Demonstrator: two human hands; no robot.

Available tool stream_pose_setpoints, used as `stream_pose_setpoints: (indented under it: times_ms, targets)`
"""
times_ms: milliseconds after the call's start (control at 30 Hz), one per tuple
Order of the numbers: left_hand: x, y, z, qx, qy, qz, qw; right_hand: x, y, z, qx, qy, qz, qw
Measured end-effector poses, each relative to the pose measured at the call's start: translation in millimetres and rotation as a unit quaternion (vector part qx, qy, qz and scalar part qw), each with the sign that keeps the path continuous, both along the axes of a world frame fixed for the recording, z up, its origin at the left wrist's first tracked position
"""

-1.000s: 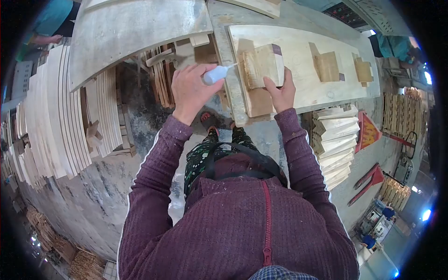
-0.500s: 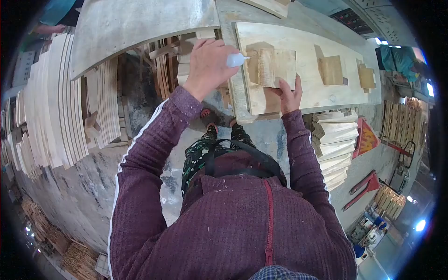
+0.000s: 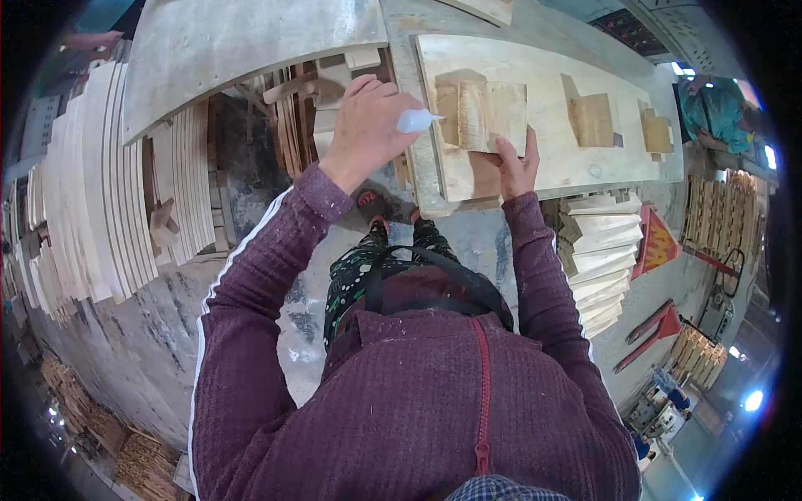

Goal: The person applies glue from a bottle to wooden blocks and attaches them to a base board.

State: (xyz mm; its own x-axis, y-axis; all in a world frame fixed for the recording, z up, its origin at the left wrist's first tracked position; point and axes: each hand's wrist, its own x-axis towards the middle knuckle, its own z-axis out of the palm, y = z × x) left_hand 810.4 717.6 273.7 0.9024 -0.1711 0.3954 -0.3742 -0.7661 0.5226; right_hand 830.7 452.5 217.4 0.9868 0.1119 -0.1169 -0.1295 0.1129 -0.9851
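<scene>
The left hand (image 3: 365,125) wraps around the glue bottle (image 3: 415,120), so only its white tip shows and the body is hidden in the fist. The right hand (image 3: 518,164) covers the near edge of the wood block (image 3: 484,115), and whether the fingers grip it or just press on it cannot be told. At 12 o'clock the long board (image 3: 551,83) is cut by the dark lens rim. At 2 o'clock another person (image 3: 710,108) is partly cut off and blurred. At 4 o'clock the small machines (image 3: 660,401) are too tiny to make out.
</scene>
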Motion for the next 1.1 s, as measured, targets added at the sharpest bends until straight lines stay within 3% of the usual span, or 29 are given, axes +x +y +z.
stream_pose_setpoints:
  times_ms: [300, 400, 467, 500, 567, 667, 700, 733, 800, 1000, 1033, 1100]
  targets:
    - [-17.7, 8.5, 5.7, 0.000, 0.043, 0.000, 0.999, 1.7, 3.6, 6.2, -0.039, -0.017, -0.002, 0.999]
    - [-20.4, 23.8, -6.4, -0.061, 0.120, 0.068, 0.989, 0.9, 6.3, 7.3, -0.070, -0.050, -0.004, 0.996]
    - [-19.8, 33.6, -31.7, -0.328, 0.288, 0.125, 0.891, -0.7, 4.9, 4.3, -0.088, -0.065, -0.007, 0.994]
    - [-18.2, 31.2, -35.5, -0.329, 0.287, 0.124, 0.891, -2.1, 6.0, 2.3, -0.089, -0.066, -0.020, 0.994]
    - [-13.0, 20.7, -43.7, -0.464, 0.236, 0.086, 0.850, -3.4, 6.4, -0.5, -0.089, -0.068, -0.032, 0.993]
    - [9.1, 0.3, -61.6, -0.408, 0.220, 0.061, 0.884, -9.0, 10.8, 6.1, -0.015, -0.024, -0.051, 0.998]
    - [21.6, -5.8, -78.0, -0.308, 0.170, 0.067, 0.934, -9.4, 10.2, 6.5, -0.031, -0.015, -0.049, 0.998]
    - [30.0, -12.5, -70.6, -0.309, 0.169, 0.067, 0.934, -9.4, 9.3, 7.1, -0.047, -0.006, -0.047, 0.998]
    - [45.3, -23.3, -59.4, -0.178, 0.119, -0.006, 0.977, -10.0, 9.3, 7.0, -0.033, -0.008, -0.050, 0.998]
    - [54.2, -23.2, -76.9, 0.016, -0.047, -0.090, 0.995, -11.5, 8.9, 4.5, -0.019, -0.010, -0.057, 0.998]
    - [50.9, -18.6, -68.1, 0.016, -0.048, -0.093, 0.994, -11.5, 8.8, 5.5, -0.020, -0.005, -0.054, 0.998]
    - [39.1, -3.9, -52.0, -0.063, 0.114, -0.010, 0.991, -11.6, 11.2, 9.1, -0.028, -0.014, -0.056, 0.998]
